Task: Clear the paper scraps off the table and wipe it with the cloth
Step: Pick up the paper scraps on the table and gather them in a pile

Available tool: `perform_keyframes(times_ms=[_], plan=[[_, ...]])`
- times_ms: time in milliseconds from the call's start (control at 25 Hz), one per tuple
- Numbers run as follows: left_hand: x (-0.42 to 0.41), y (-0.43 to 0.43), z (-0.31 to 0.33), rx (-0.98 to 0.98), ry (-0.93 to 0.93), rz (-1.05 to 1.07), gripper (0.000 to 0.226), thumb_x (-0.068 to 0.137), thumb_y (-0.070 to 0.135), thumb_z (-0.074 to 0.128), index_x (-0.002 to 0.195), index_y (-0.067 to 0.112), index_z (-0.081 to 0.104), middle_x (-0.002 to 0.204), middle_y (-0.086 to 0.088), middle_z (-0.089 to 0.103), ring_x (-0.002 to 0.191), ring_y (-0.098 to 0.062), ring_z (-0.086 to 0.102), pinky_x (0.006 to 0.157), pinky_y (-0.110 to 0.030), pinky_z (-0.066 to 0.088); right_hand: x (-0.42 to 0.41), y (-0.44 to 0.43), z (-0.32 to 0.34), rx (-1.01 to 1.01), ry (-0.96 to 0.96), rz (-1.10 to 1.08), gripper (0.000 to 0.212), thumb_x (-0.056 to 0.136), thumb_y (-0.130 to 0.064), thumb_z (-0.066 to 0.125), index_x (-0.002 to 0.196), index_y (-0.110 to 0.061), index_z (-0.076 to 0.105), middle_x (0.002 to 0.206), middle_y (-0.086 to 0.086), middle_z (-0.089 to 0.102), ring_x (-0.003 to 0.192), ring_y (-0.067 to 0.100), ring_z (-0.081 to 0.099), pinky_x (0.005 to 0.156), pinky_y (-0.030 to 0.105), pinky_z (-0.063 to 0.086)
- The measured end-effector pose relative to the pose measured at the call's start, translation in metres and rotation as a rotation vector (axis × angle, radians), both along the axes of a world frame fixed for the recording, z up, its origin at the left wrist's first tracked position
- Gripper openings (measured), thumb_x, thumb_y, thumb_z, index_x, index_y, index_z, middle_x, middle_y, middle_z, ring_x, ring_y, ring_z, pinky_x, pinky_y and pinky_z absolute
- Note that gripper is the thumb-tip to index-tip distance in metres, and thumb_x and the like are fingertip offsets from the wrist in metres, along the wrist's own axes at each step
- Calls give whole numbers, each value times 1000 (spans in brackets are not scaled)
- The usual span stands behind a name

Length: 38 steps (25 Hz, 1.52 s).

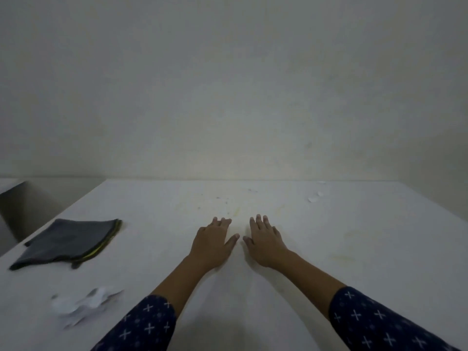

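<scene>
Palms down on the tabletop [354, 249], nothing gathered yet.

Well out to the left of the left hand [214, 243] lies the folded grey cloth [71, 240], parked clear of the mess, likely saved for wiping. Nearer the person on that side sits a heap of paper scraps [83, 306]. Both hands rest flat, fingers spread, thumbs almost meeting, holding nothing. Beyond the right hand [264, 243], to its right, a few stray bits [314, 197] wait.

A plain, dim indoor room (home or office unclear): stained white table [329, 249] against a bare off-white wall [228, 84].
</scene>
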<state>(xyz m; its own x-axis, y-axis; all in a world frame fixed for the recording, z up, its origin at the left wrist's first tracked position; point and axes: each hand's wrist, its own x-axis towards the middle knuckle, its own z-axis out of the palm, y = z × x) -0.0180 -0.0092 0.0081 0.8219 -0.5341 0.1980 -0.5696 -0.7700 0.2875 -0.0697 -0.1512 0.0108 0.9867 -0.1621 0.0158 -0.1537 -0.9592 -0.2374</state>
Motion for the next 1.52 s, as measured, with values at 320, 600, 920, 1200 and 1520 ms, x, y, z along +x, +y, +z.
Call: perform_keyframes(times_ms=[320,600,920,1200,1520], plan=[[79,-134,-6,22,33,-70,52,97,39,34,142,15,30,152,-8,31,143,-22,23,113,-38,23,54,-154,-6,34,-102,-219,53,102,-23,25,149,-5,10,159,15,6,147,28,4,118,37,15],[163,-167,-14,-179,-47,97,45,92,33,47,132,14,43,128,-6,55,118,-23,52,102,-35,32,97,-230,-15,44,-210,-265,37,97,-31,41,126,-11,52,124,7,55,125,23,42,97,30,40],[211,-181,-20,-154,-56,254,25,88,27,54,110,20,62,110,-3,63,109,-22,53,95,-35,32,106,-249,-16,67,-305,-276,33,92,-5,41,116,-14,62,116,2,63,108,17,56,92,23,40],[189,-176,-8,-545,79,183,18,76,2,64,70,19,63,64,5,59,65,-15,55,59,-22,37,95,-224,-3,152,-426,-283,33,91,-6,44,120,-11,58,112,6,61,96,20,60,83,24,45],[119,-116,28,-738,328,-2,12,73,2,71,66,12,71,67,-9,72,59,-14,63,62,-23,53,65,-143,16,388,-482,-219,14,84,-4,55,82,-3,69,71,-3,55,63,4,49,57,3,38]])
